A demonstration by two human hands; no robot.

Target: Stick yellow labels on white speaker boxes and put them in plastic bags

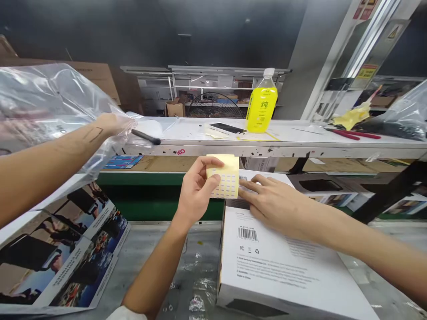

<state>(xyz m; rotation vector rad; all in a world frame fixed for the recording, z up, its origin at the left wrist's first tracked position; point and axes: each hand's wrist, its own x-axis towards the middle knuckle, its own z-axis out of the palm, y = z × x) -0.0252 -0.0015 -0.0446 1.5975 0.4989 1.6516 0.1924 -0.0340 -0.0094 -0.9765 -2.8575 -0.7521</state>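
A pale yellow sheet of small printed stickers [230,180] is pinched between the thumb and fingers of my left hand [198,191], above the box's far left edge. My right hand [271,200] lies palm down on a large white printed box [267,266], its fingers stretched out and somewhat apart. Those fingertips reach the right edge of the sticker sheet, close to a barcode at the box's far end. Whether a loose sticker is under them I cannot tell. Further down the box's top is another barcode [247,234] with small symbols and text.
At left, a co-worker's arm [56,164] reaches to a clear plastic bag [60,93] above a picture-printed box [63,249]. On the white shelf stand a yellow drink bottle [263,104], a dark phone-like slab [227,128] and red-handled pliers [353,133]. More boxes [320,184] lie beneath.
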